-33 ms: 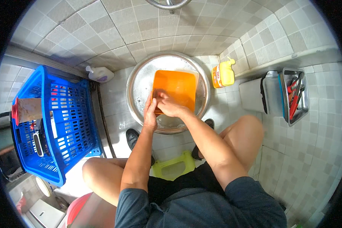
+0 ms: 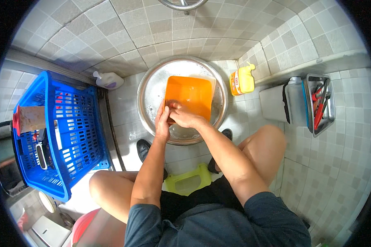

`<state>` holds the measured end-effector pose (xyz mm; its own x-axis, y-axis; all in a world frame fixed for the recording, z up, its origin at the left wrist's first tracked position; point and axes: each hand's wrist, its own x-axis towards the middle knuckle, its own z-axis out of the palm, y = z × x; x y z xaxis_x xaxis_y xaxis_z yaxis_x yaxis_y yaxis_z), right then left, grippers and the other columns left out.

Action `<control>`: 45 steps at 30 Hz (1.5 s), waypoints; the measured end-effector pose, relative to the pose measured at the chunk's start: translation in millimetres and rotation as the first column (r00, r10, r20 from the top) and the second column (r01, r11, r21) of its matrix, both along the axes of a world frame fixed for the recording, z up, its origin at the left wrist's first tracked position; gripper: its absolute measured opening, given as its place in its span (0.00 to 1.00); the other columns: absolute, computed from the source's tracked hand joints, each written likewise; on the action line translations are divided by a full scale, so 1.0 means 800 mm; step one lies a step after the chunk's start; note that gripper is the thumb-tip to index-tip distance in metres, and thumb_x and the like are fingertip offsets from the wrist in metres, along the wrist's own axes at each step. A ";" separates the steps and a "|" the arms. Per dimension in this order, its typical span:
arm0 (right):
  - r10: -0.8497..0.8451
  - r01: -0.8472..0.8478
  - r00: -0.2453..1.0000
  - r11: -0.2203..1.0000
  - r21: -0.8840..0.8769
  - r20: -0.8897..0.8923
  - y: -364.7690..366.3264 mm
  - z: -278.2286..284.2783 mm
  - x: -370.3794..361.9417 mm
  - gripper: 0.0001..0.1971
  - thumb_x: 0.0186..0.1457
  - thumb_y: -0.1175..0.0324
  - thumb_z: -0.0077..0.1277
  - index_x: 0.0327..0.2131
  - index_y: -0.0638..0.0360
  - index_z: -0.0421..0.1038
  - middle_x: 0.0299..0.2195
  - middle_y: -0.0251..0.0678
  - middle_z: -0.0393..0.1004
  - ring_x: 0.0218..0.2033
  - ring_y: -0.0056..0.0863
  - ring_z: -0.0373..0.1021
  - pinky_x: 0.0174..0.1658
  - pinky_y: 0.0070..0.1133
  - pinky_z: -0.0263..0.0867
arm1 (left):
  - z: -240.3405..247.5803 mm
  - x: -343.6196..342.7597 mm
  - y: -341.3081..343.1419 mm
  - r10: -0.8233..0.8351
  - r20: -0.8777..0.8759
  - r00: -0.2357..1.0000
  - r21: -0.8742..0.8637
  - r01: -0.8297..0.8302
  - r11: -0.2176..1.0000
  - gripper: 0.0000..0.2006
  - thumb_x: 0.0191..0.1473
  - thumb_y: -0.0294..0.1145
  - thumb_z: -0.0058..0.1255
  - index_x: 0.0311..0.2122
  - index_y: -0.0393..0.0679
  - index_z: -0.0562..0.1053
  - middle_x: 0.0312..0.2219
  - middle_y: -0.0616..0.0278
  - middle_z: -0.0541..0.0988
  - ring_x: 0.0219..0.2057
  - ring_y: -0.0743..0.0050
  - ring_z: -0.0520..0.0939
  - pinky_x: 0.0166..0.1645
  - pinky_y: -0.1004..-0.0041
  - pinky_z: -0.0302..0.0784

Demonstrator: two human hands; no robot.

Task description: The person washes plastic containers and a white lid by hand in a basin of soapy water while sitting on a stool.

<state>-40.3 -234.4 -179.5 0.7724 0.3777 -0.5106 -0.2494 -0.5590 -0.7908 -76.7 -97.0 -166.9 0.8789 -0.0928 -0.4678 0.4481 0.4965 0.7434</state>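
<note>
An orange rectangular plastic container (image 2: 189,88) is held over a wide round metal basin (image 2: 149,84), its open inside facing up. Whitish suds and water show in the basin. My left hand (image 2: 162,125) is closed on the container's near left corner, thumb along the edge. Beside it, my right hand (image 2: 183,117) reaches over the near edge, its fingers bent inward against the same corner. Whatever those fingers hold, if anything, is hidden.
A yellow jug (image 2: 245,80) stands right of the basin and a white bottle (image 2: 109,80) left. A blue crate (image 2: 76,136) with several items is at far left. At right, a metal tray (image 2: 326,115) holds red-handled tools. A green stool (image 2: 187,181) is below me.
The orange container has shifted very slightly left and tilted a little. Both hands stay at its near left corner.
</note>
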 end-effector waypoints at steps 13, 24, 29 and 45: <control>0.022 -0.107 0.990 0.760 -0.641 -0.139 -0.033 0.058 0.003 0.34 0.65 0.50 0.33 0.65 0.67 0.58 0.70 0.54 0.49 0.70 0.47 0.49 0.70 0.37 0.47 | -0.003 0.002 -0.011 -0.010 0.054 0.999 0.122 0.003 0.993 0.33 0.63 0.42 0.53 0.69 0.43 0.60 0.65 0.57 0.65 0.65 0.63 0.65 0.68 0.67 0.58; -0.170 0.208 0.978 0.826 -0.524 0.120 -0.023 0.031 0.036 0.31 0.63 0.58 0.42 0.69 0.51 0.54 0.72 0.48 0.44 0.71 0.49 0.46 0.70 0.39 0.48 | -0.004 -0.009 0.014 -0.129 -0.037 0.991 0.127 0.132 0.983 0.35 0.61 0.57 0.48 0.68 0.49 0.62 0.54 0.59 0.74 0.52 0.60 0.78 0.55 0.56 0.77; -0.131 0.213 0.969 0.874 -0.436 0.210 0.001 0.031 0.033 0.28 0.59 0.62 0.45 0.64 0.50 0.61 0.68 0.47 0.50 0.67 0.50 0.53 0.65 0.45 0.53 | -0.004 -0.015 0.015 -0.158 -0.084 0.984 0.056 0.163 0.985 0.35 0.61 0.54 0.53 0.68 0.49 0.62 0.58 0.61 0.73 0.54 0.65 0.77 0.55 0.63 0.76; 0.052 -0.048 0.997 0.997 -0.060 0.063 0.010 0.031 -0.010 0.18 0.58 0.64 0.40 0.44 0.61 0.78 0.44 0.52 0.79 0.47 0.49 0.75 0.50 0.37 0.69 | -0.009 0.002 -0.001 -0.103 0.102 0.989 0.113 0.091 0.989 0.35 0.60 0.49 0.55 0.66 0.36 0.63 0.60 0.53 0.72 0.58 0.63 0.74 0.63 0.67 0.67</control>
